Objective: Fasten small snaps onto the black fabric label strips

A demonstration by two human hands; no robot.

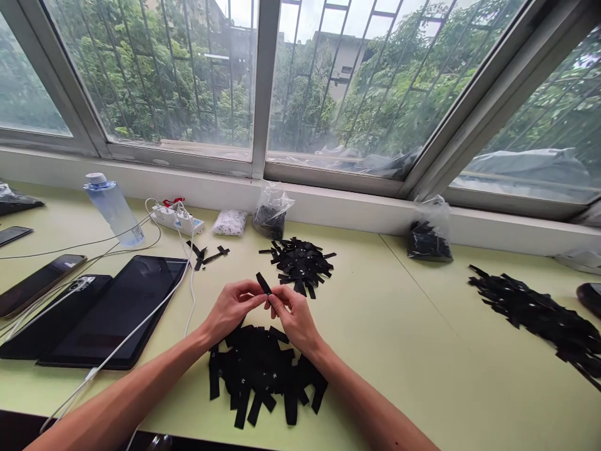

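Observation:
A short black fabric strip (263, 284) is pinched between the fingertips of both hands, slanting up to the left. My left hand (238, 305) grips it from the left and my right hand (295, 313) from the right, with the fingertips nearly meeting. Just below lies a heap of black strips (258, 369), some with small white marks. Beyond my hands is a second, smaller pile of black strips (305, 262). What the fingertips cover on the held strip is hidden.
At left lie a black tablet (126, 307), phones (42, 282) and white cables. A water bottle (115, 210), power strip (178, 219), white packet (230, 222) and clear bags (270, 216) stand towards the window. More black strips (535, 313) lie at right.

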